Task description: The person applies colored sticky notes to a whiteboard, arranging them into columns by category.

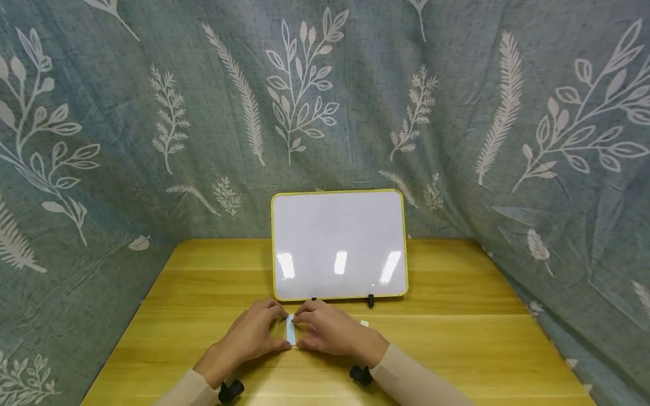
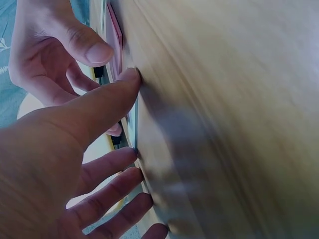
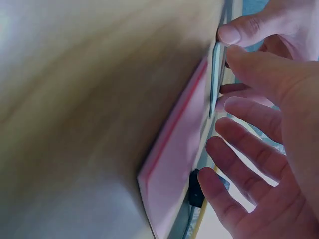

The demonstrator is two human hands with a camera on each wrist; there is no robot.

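A: While the pale blue strip (image 1: 291,332) is lying on the wooden table (image 1: 447,349) between the two hands, how is each hand standing?

B: The left hand (image 1: 255,334) is holding its thumb and fingers apart, the thumb sitting by the strip's near end and a fingertip by its far end. The right hand (image 1: 330,330) is mirroring it from the other side, its digits spread too. Whether any tip is really pressing, I'm not managing to tell.

A: What's looking risky?

B: Both thumbs are crowding the near end, so I'm thinking they could be bumping or pushing unevenly, and that would be skewing the strip. Because it's looking thin, fingertips could also be sliding over its edge instead of catching it.

A: And around it?

B: The pink pad (image 3: 174,154) is lying near the strip on the right hand's side; a dropping palm could be knocking it. The whiteboard (image 1: 339,239) is standing just beyond, where a straying knuckle could be nudging it.
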